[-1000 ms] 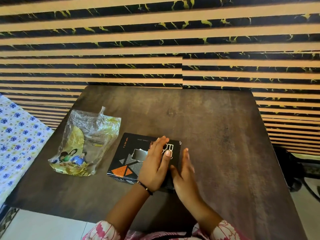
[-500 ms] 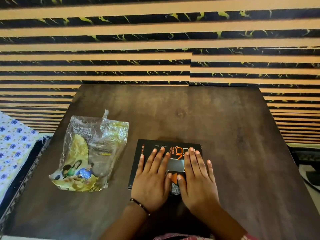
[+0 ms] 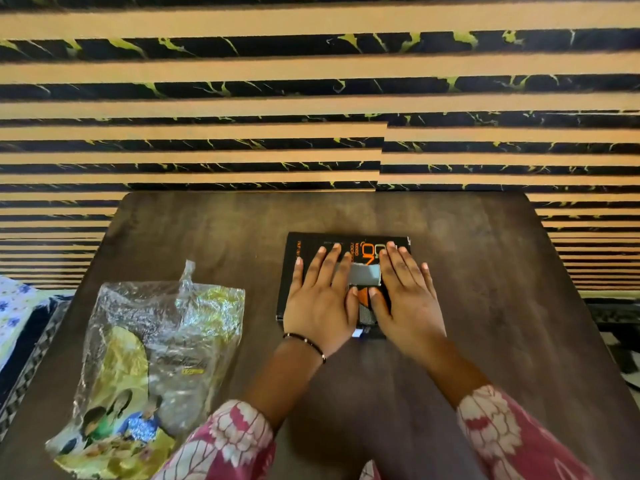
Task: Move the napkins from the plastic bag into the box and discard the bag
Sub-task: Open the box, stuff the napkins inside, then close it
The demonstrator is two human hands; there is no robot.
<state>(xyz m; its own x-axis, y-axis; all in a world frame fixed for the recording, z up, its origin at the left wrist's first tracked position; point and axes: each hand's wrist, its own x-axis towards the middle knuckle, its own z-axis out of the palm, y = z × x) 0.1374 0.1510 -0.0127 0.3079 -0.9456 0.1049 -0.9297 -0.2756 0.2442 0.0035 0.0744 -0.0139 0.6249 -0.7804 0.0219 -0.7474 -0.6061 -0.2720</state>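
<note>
A flat black box [image 3: 304, 241] with orange print lies in the middle of the dark wooden table [image 3: 485, 271]. My left hand [image 3: 320, 299] and my right hand [image 3: 407, 299] rest flat on its lid, fingers spread, palms down. Between them a grey napkin [image 3: 366, 274] shows through the box's slot. A crumpled clear plastic bag [image 3: 152, 362] with yellow print and a picture of people lies flat on the table to the left, apart from both hands. I cannot tell whether napkins are inside it.
A wall of tan and black-marble stripes [image 3: 311, 98] stands right behind the table. A blue-flowered cloth [image 3: 14, 306] lies beyond the table's left edge. Dark objects sit on the floor [image 3: 620, 327] to the right.
The box has shifted away from me toward the table's middle, under my flat hands. My right hand turned from edge-on beside the box to lying flat on it. The bag has stayed put.
</note>
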